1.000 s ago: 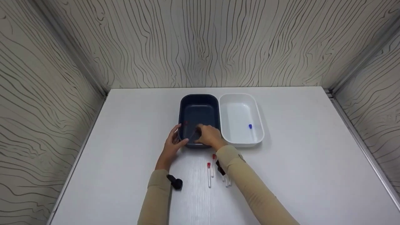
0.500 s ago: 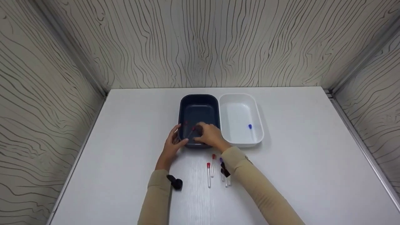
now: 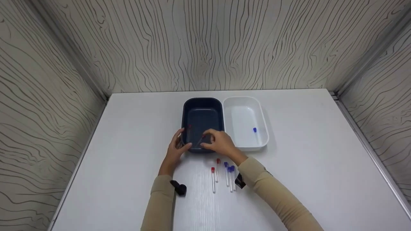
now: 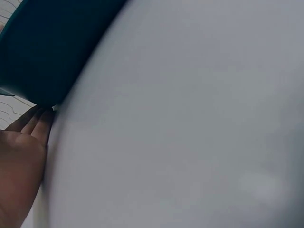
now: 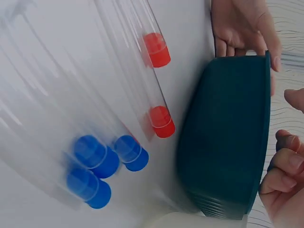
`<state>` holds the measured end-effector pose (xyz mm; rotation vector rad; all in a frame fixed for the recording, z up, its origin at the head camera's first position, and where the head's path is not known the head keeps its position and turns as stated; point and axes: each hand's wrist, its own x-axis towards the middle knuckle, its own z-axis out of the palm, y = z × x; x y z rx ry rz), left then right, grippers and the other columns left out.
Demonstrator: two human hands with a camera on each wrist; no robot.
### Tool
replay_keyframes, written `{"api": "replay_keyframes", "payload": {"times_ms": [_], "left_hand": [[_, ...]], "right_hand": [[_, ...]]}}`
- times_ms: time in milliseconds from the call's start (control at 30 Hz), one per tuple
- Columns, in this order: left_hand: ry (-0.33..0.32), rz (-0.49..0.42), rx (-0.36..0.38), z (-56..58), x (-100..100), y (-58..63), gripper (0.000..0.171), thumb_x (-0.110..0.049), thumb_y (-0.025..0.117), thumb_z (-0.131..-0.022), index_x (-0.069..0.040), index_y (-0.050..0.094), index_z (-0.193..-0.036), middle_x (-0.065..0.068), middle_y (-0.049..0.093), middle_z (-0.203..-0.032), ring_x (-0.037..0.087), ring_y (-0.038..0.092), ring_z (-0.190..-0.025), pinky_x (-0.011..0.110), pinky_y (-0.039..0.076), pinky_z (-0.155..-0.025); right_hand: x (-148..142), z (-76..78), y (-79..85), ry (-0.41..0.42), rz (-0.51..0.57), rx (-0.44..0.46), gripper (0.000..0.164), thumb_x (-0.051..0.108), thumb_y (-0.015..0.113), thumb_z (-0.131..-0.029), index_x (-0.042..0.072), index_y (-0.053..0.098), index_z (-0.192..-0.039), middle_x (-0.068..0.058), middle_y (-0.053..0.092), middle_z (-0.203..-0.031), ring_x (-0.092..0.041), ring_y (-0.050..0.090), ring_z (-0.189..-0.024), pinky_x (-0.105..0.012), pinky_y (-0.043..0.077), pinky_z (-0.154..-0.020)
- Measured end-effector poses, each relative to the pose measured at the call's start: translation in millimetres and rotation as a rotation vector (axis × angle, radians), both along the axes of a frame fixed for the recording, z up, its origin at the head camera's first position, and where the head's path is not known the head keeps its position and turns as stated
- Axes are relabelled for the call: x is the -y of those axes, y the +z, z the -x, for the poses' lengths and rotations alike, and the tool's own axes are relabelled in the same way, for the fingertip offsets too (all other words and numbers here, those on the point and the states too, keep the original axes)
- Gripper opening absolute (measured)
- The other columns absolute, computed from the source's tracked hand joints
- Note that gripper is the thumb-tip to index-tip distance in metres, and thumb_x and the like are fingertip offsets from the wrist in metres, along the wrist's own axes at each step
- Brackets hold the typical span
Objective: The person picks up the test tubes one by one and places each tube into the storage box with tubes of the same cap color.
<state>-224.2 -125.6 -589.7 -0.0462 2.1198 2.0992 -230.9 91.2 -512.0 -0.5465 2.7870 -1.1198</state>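
Note:
My left hand [image 3: 174, 153] grips the near left corner of a dark blue tray [image 3: 204, 117], thumb over the rim and fingers against the outer wall [image 4: 47, 52]. My right hand [image 3: 222, 143] is over the tray's near right part, thumb and fingers spread apart. Between them, inside the tray, lies a slanted red-capped test tube [image 3: 200, 140]. Another red-capped tube [image 3: 188, 132] lies along the left wall. In the right wrist view, a gap shows between the right thumb [image 5: 295, 99] and the bent fingers [image 5: 285, 166].
A white tray [image 3: 242, 117] stands against the dark one and holds a blue-capped tube [image 3: 255, 131]. On the white table in front lie two red-capped tubes [image 3: 213, 183] and three blue-capped tubes [image 3: 231, 181]. A patterned wall [image 3: 205, 45] rises behind the table.
My right hand and forearm have shifted slightly right, uncovering the blue-capped tubes. The slanted red-capped tube has moved right in the dark tray. My left hand keeps its hold.

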Motion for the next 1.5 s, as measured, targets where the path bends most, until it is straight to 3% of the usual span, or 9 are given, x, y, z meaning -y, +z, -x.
{"api": "replay_keyframes", "payload": {"times_ms": [367, 733, 1000, 1133, 1300, 1500], "left_hand": [[-0.022, -0.020, 0.013, -13.2, -1, 32.9, 0.077, -0.020, 0.072, -0.086, -0.022, 0.031, -0.151, 0.020, 0.022, -0.160, 0.036, 0.019, -0.151, 0.049, 0.021, -0.123], [-0.042, -0.039, -0.012, -10.0, -1, 27.6, 0.077, -0.019, 0.072, -0.086, -0.021, 0.030, -0.151, 0.019, 0.023, -0.160, 0.035, 0.021, -0.150, 0.048, 0.021, -0.123], [-0.063, -0.031, -0.030, -9.9, 1, 25.4, 0.077, -0.018, 0.070, -0.088, -0.020, 0.027, -0.152, 0.016, 0.016, -0.163, 0.036, 0.016, -0.152, 0.047, 0.017, -0.125], [-0.040, -0.036, -0.036, -4.5, 0, 13.0, 0.076, -0.016, 0.070, -0.088, -0.021, 0.029, -0.151, 0.017, 0.019, -0.162, 0.035, 0.019, -0.151, 0.047, 0.019, -0.124], [-0.020, -0.024, -0.051, -0.1, 0, -0.2, 0.074, -0.018, 0.069, -0.089, -0.027, 0.030, -0.150, 0.014, 0.023, -0.161, 0.030, 0.024, -0.150, 0.044, 0.024, -0.123], [-0.023, -0.024, -0.040, -2.2, 0, 2.6, 0.074, -0.019, 0.070, -0.088, -0.028, 0.030, -0.150, 0.018, 0.026, -0.159, 0.031, 0.025, -0.150, 0.046, 0.026, -0.122]], "right_hand": [[-13, -28.6, 1.4, 0.047, 0.060, -0.053, 0.034, 0.029, 0.075, -0.083, 0.008, 0.068, -0.110, 0.001, 0.052, -0.059, 0.001, 0.037, -0.050, -0.016, 0.033, -0.052], [-30, -55.3, -13.6, 0.075, 0.069, -0.059, 0.033, 0.025, 0.076, -0.082, 0.006, 0.068, -0.108, -0.002, 0.054, -0.058, 0.005, 0.035, -0.049, -0.016, 0.038, -0.054], [-40, -66.4, -29.2, 0.074, 0.055, -0.029, 0.038, 0.026, 0.077, -0.080, 0.006, 0.067, -0.110, 0.001, 0.052, -0.057, 0.005, 0.035, -0.051, -0.016, 0.036, -0.054], [-44, -69.2, -32.9, 0.080, 0.020, -0.036, 0.041, 0.026, 0.079, -0.078, 0.007, 0.065, -0.112, 0.001, 0.052, -0.056, 0.005, 0.034, -0.052, -0.015, 0.034, -0.053], [-48, -72.3, -32.9, 0.092, -0.046, 0.001, 0.054, 0.029, 0.081, -0.075, 0.009, 0.061, -0.121, 0.003, 0.055, -0.058, 0.005, 0.037, -0.052, -0.016, 0.035, -0.054], [-49, -74.6, -33.3, 0.069, -0.170, 0.066, 0.079, 0.037, 0.086, -0.066, 0.011, 0.053, -0.134, 0.007, 0.053, -0.059, -0.001, 0.038, -0.053, -0.019, 0.032, -0.052]]}}
